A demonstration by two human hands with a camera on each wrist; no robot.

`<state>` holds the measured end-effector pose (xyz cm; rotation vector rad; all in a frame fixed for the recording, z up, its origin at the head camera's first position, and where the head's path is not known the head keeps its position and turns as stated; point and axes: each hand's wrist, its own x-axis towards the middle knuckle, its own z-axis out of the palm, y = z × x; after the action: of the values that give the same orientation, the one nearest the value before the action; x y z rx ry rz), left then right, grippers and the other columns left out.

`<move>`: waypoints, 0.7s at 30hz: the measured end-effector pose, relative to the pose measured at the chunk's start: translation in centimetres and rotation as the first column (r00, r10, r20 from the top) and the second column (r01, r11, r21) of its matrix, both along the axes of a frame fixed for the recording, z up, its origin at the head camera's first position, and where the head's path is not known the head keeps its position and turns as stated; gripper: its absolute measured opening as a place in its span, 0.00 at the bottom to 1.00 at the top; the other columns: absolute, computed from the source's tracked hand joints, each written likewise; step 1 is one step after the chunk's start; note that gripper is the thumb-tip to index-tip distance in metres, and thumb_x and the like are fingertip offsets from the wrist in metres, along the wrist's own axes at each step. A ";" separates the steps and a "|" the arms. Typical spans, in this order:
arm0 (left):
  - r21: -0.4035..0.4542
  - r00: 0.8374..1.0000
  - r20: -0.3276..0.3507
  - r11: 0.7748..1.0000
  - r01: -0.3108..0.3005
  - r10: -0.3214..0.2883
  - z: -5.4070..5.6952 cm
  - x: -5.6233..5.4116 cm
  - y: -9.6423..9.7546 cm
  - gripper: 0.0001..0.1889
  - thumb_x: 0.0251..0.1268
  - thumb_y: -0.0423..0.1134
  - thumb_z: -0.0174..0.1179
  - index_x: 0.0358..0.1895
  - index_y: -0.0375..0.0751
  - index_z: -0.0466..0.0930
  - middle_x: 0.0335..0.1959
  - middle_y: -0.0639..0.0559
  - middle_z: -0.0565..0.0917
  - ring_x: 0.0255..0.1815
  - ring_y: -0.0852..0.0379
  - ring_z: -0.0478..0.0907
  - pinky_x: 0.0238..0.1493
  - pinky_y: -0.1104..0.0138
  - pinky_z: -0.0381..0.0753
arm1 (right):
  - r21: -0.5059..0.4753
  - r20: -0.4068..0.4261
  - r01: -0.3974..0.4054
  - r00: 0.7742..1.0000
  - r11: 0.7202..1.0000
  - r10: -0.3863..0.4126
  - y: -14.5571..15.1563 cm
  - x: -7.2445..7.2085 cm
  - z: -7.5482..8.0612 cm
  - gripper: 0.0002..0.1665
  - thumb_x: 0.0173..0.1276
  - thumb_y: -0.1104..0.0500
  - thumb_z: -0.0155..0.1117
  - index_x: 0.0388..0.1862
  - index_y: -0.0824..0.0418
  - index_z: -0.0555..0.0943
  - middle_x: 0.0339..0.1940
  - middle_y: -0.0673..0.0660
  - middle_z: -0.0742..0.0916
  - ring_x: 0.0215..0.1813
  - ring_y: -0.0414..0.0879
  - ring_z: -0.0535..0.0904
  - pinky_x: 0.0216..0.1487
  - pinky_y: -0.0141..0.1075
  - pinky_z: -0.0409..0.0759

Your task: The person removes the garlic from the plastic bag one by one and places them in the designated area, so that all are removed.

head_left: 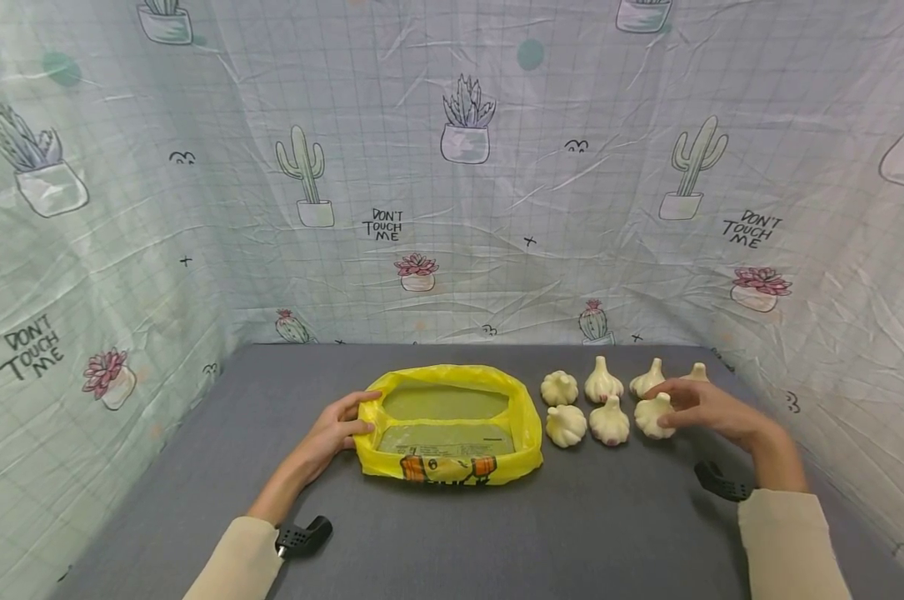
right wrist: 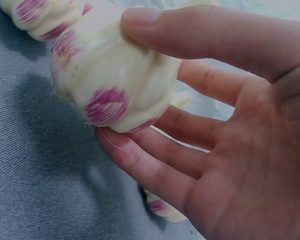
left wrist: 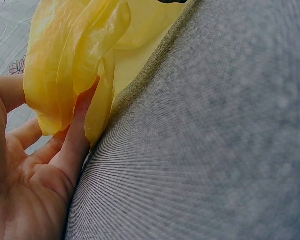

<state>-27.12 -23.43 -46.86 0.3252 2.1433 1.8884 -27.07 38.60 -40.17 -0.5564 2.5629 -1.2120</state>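
A yellow plastic bag [head_left: 452, 471] lies on the table with its wide mouth open and its rim folded outward. At its left end my left hand [head_left: 339, 429] grips the rim; in the left wrist view, fingers [left wrist: 72, 142] run in among the yellow folds. To the right of the bag, whitish garlic bulbs stand in two rows. My right hand [head_left: 710, 410] holds the rightmost garlic bulb [head_left: 652, 417] of the front row. Seen from the right wrist, the thumb lies over this purple-streaked bulb [right wrist: 115, 85] and fingertips support it from below.
Close beside the held bulb stand another front-row garlic bulb [head_left: 609, 422] and a back-row bulb [head_left: 604, 381]. One more bulb [head_left: 696, 372] is partly hidden behind my right hand. A cactus-printed cloth [head_left: 466, 208] encloses the grey table [head_left: 496, 542] at the back and sides.
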 end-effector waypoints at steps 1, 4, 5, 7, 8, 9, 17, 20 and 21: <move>-0.001 1.000 0.000 1.000 -0.001 0.001 0.0 0.0 0.0 0.34 0.72 0.34 0.58 0.80 0.42 0.61 0.80 0.33 0.62 0.57 0.49 0.82 0.49 0.59 0.87 | 0.000 0.003 -0.002 1.000 1.000 0.002 0.0 0.0 -0.1 0.29 0.70 0.59 0.68 0.66 0.70 0.77 0.71 0.74 0.75 0.62 0.34 0.72 0.50 0.35 0.81; -0.003 1.000 -0.002 1.000 -0.002 0.002 0.0 0.0 0.0 0.34 0.72 0.34 0.59 0.80 0.42 0.61 0.80 0.33 0.62 0.56 0.50 0.82 0.49 0.59 0.87 | 0.007 0.013 0.008 1.000 1.000 -0.008 -0.1 0.0 -0.3 0.30 0.70 0.59 0.69 0.66 0.71 0.76 0.71 0.75 0.75 0.69 0.51 0.72 0.52 0.39 0.80; -0.003 1.000 -0.004 1.000 0.000 0.000 -0.1 0.0 0.0 0.34 0.72 0.33 0.59 0.80 0.42 0.61 0.80 0.32 0.62 0.56 0.50 0.82 0.49 0.59 0.87 | 0.009 0.017 0.013 1.000 1.000 -0.013 -0.1 0.0 -0.3 0.30 0.69 0.58 0.69 0.66 0.71 0.76 0.71 0.76 0.75 0.70 0.58 0.72 0.53 0.41 0.80; -0.004 1.000 -0.009 1.000 0.003 -0.003 -0.1 0.0 0.0 0.34 0.72 0.33 0.58 0.80 0.42 0.61 0.80 0.32 0.62 0.56 0.50 0.82 0.49 0.59 0.87 | 0.014 0.032 0.021 0.999 1.000 -0.021 -0.1 0.0 -0.4 0.31 0.69 0.58 0.69 0.67 0.72 0.75 0.71 0.76 0.75 0.72 0.69 0.69 0.54 0.44 0.80; -0.004 1.000 -0.010 1.000 0.003 -0.004 -0.1 0.0 0.0 0.34 0.72 0.33 0.58 0.80 0.42 0.61 0.80 0.32 0.62 0.56 0.50 0.82 0.49 0.59 0.87 | 0.016 0.045 0.025 0.999 1.000 -0.026 -0.1 0.0 -0.5 0.32 0.69 0.57 0.69 0.67 0.71 0.75 0.71 0.76 0.75 0.72 0.72 0.67 0.54 0.45 0.80; -0.004 1.000 -0.012 1.000 0.004 -0.004 0.0 0.0 0.0 0.34 0.72 0.33 0.58 0.80 0.42 0.61 0.80 0.32 0.62 0.56 0.50 0.82 0.49 0.59 0.87 | 0.016 0.058 0.027 0.998 1.000 -0.028 -0.1 0.0 -0.5 0.32 0.68 0.57 0.69 0.67 0.71 0.75 0.71 0.77 0.74 0.73 0.74 0.66 0.54 0.46 0.80; 0.002 1.000 -0.008 1.000 0.002 -0.002 0.1 0.0 0.0 0.35 0.72 0.32 0.58 0.80 0.41 0.60 0.78 0.30 0.65 0.57 0.49 0.82 0.49 0.60 0.88 | 0.023 0.114 0.013 0.993 1.000 -0.016 0.0 -0.2 -1.0 0.33 0.68 0.55 0.68 0.68 0.69 0.75 0.72 0.76 0.74 0.70 0.70 0.70 0.53 0.45 0.81; 0.002 1.000 -0.005 1.000 -0.001 0.001 0.1 0.0 0.0 0.35 0.72 0.32 0.58 0.80 0.41 0.60 0.78 0.31 0.64 0.58 0.49 0.82 0.49 0.60 0.88 | 0.015 0.131 0.013 0.991 1.000 -0.015 0.0 -0.2 -1.0 0.31 0.69 0.56 0.68 0.67 0.69 0.75 0.71 0.76 0.75 0.67 0.62 0.74 0.52 0.44 0.82; 0.003 1.000 -0.003 1.000 -0.002 0.002 0.1 0.0 0.0 0.35 0.71 0.32 0.58 0.80 0.41 0.60 0.78 0.31 0.64 0.58 0.49 0.82 0.49 0.60 0.88 | 0.013 0.136 0.012 0.991 1.000 -0.014 0.0 -0.2 -1.0 0.31 0.69 0.56 0.68 0.67 0.69 0.75 0.70 0.76 0.75 0.66 0.59 0.74 0.52 0.44 0.82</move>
<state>-27.16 -23.38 -46.79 0.3271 2.1435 1.8938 -27.26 38.62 -41.16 -0.4389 2.4618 -1.1943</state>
